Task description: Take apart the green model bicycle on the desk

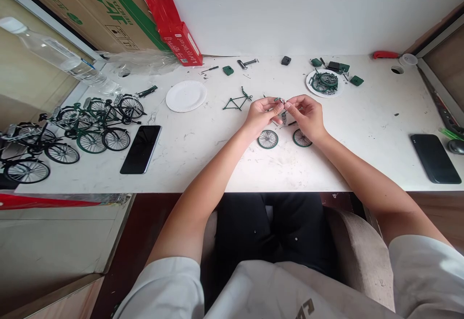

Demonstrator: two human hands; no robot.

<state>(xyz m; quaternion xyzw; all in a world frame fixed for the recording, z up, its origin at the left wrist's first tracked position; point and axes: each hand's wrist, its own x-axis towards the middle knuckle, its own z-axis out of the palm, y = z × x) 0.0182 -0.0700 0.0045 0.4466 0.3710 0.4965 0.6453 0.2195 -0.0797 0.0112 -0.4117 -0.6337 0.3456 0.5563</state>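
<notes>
Both my hands meet above the middle of the white table. My left hand (264,114) pinches a small metallic bicycle part (279,100) too small to identify further. The fingertips of my right hand (305,112) are closed at the same part's right end. Below the hands lie a green-rimmed model wheel (268,139) and a second wheel (301,138), partly covered by my right hand. A green model bicycle frame (236,101) rests just left of my left hand. Several small loose parts (283,116) lie beneath the hands, partly hidden.
Finished-looking model bicycles (90,125) stand at the left, near a phone (140,150) and a water bottle (65,58). A white paper plate (186,96) and a plate of green parts (313,92) flank the hands. Another phone (436,159) lies right. A red box (181,41) stands behind.
</notes>
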